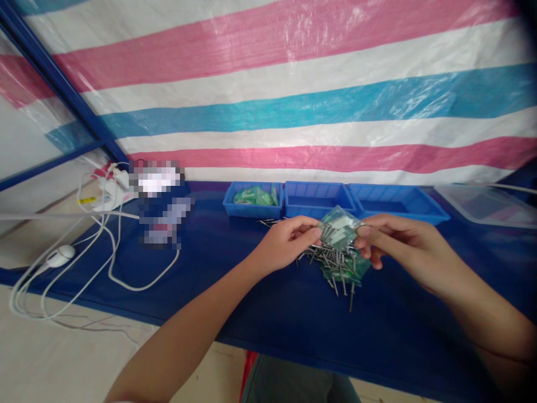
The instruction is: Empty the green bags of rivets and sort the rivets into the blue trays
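A small clear plastic bag [339,230] with metal pieces like nails or screws inside is held up between my two hands. My left hand [289,239] pinches its left edge, and my right hand [390,238] pinches its right edge. Below the bag, a loose pile of long metal nails or screws [331,257] lies on the blue table. Partly under that pile is another plastic bag with green on it [356,272]. My hands and the held bag hide part of the pile.
Behind my hands stand a blue bin [252,210] with green bags, a middle blue bin [319,193] and a right blue bin [398,202]. A clear plastic lid or tray [486,204] lies far right. White cables [113,246] and blurred-out items cover the table's left end.
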